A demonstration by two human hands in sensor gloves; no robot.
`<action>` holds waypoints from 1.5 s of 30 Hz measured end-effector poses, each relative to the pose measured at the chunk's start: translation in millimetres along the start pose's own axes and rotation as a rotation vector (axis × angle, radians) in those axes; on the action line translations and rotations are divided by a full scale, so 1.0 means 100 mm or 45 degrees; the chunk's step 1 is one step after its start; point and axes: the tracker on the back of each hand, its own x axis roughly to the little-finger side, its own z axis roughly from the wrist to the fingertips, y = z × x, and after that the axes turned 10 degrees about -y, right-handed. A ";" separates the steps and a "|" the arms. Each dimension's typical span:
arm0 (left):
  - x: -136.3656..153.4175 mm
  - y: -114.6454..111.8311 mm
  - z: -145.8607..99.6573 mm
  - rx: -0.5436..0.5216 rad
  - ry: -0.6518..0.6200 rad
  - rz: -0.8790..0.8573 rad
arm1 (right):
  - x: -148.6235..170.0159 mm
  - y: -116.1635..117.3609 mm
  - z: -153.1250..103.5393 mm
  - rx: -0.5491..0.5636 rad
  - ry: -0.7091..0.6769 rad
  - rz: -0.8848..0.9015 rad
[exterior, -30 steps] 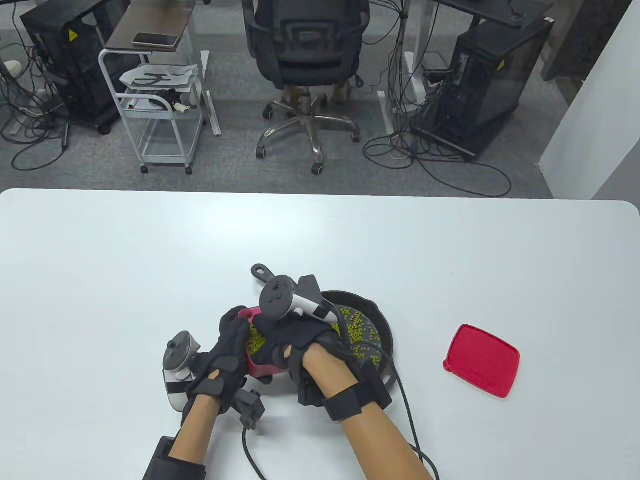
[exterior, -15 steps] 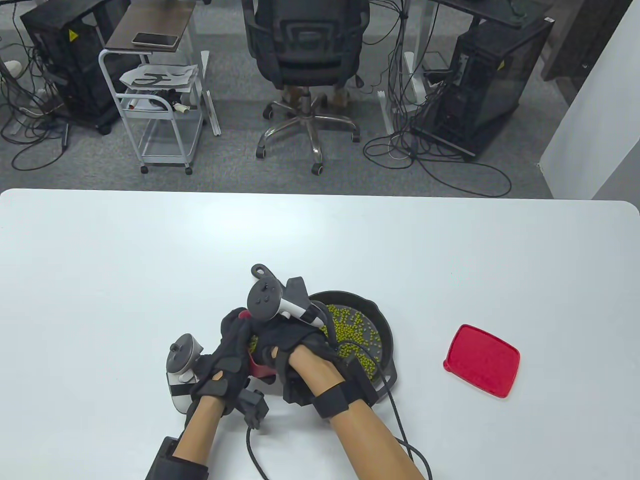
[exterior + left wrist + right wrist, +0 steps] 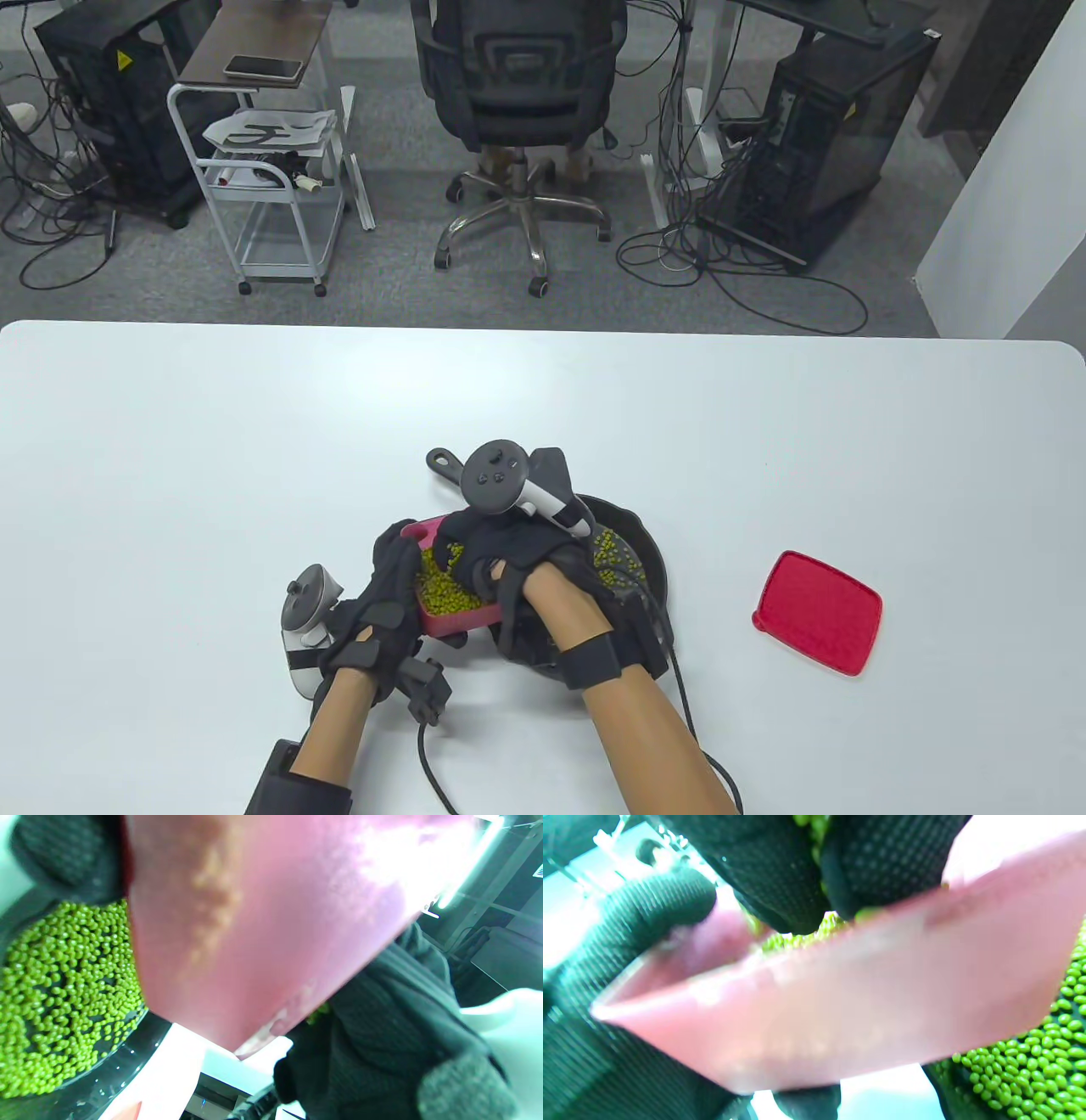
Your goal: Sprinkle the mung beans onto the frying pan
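Black-gloved right hand (image 3: pixel 509 556) dips its fingers (image 3: pixel 780 878) into the pink container (image 3: pixel 450 607), pinching mung beans (image 3: pixel 445 590); the left hand (image 3: pixel 386 594) grips the container at nine o'clock. At three o'clock, the frying pan (image 3: pixel 649 552) already holds many beans, so more sprinkling seems optional. Hands hide much of the pan.

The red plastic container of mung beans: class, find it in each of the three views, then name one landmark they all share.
Table view: the red plastic container sits low centre, between both gloved hands, left of the pan.
Left wrist view: its pink wall fills the upper middle.
Right wrist view: its wall spans the centre.
Shared landmark: green mung beans in the black frying pan.
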 end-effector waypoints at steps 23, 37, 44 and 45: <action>-0.08 0.17 -0.01 -0.045 0.009 -0.039 | 1.19 0.03 -0.49 -0.093 0.393 -0.087; -0.15 0.26 -0.03 -0.080 -0.025 -0.091 | 1.02 0.25 0.14 0.062 0.273 0.042; -0.16 0.27 -0.03 -0.084 -0.023 -0.103 | 1.11 0.06 0.29 0.165 0.333 0.052; -0.17 0.26 -0.03 -0.085 -0.023 -0.105 | 1.13 0.02 0.29 0.179 0.348 0.055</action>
